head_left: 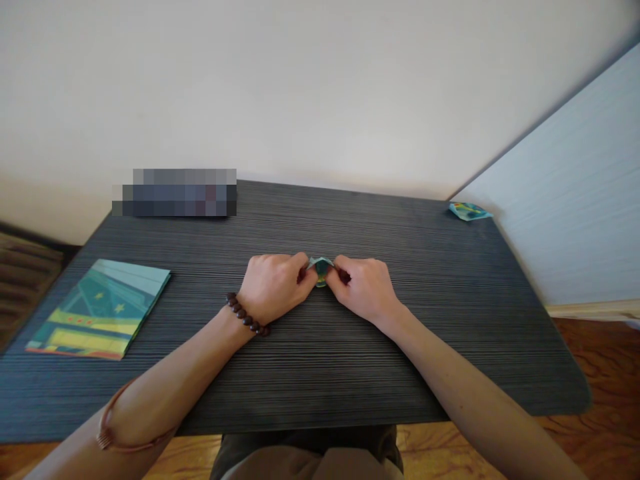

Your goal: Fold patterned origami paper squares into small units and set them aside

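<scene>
Both hands meet over the middle of the dark table, pinching a small folded paper point(321, 269) with teal and yellow print. My left hand point(275, 283), with a dark bead bracelet point(246, 319) at the wrist, is closed on the paper's left side. On its right side, my right hand point(367, 287) grips with thumb and curled fingers. The paper's upper edge bends up between the two thumbs. Much of it is hidden by the fingers, so its full shape cannot be made out.
A stack of printed paper sheets point(95, 310) lies at the table's left. One folded paper piece point(469, 211) rests at the far right corner. A blurred-out object point(180, 193) is at the back left. The dark table point(310, 380) meets a white wall point(320, 87) behind.
</scene>
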A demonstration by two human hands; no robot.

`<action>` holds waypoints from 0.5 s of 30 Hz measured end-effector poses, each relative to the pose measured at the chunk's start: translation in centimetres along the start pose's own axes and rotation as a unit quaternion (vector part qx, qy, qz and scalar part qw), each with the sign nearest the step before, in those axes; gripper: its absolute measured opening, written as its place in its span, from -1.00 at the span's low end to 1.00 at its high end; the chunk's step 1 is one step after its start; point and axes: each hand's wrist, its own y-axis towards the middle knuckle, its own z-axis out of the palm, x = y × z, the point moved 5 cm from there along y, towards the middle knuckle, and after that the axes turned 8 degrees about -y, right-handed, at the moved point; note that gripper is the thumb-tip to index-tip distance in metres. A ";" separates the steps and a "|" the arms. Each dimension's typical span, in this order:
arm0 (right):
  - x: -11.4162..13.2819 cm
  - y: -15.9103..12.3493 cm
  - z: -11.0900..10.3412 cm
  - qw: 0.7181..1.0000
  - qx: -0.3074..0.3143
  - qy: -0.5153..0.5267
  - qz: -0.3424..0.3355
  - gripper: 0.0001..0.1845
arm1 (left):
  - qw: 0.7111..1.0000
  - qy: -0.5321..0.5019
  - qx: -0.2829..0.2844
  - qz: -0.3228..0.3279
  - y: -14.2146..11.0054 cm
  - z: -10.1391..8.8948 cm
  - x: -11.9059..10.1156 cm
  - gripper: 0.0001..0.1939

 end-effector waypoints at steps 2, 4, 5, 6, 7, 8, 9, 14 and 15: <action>0.0 0.1 0.0 1.000 0.011 -0.009 -0.003 -0.69 | 0.999 -0.020 0.012 0.030 0.0 0.2 -0.2 -0.68; 0.0 0.2 0.1 1.000 0.024 -0.009 -0.011 -0.67 | 0.999 -0.028 0.014 0.039 0.0 0.2 -0.3 -0.69; 0.0 0.2 0.1 0.999 0.029 -0.008 -0.013 -0.66 | 0.999 -0.026 0.010 0.036 -0.1 0.2 -0.2 -0.69; 0.0 0.2 0.2 0.999 0.031 -0.008 -0.013 -0.64 | 0.999 -0.023 0.006 0.030 -0.1 0.1 -0.2 -0.68; -0.1 0.2 0.2 0.999 0.032 -0.008 -0.011 -0.63 | 1.000 -0.020 0.002 0.024 -0.1 0.1 -0.1 -0.68; -0.2 0.1 0.3 1.000 0.029 -0.009 -0.006 -0.62 | 1.000 -0.017 0.002 0.019 -0.1 0.1 -0.1 -0.68; -0.2 0.1 0.3 1.000 0.027 -0.009 -0.001 -0.62 | 1.000 -0.012 0.004 0.015 -0.1 0.1 -0.1 -0.67; -0.1 0.1 0.6 1.000 0.025 -0.012 -0.009 -0.64 | 0.999 0.011 0.044 -0.002 0.1 0.2 0.1 -0.66; -0.1 0.1 0.6 0.999 0.026 -0.014 -0.015 -0.65 | 0.999 0.009 0.051 -0.004 0.1 0.2 0.2 -0.65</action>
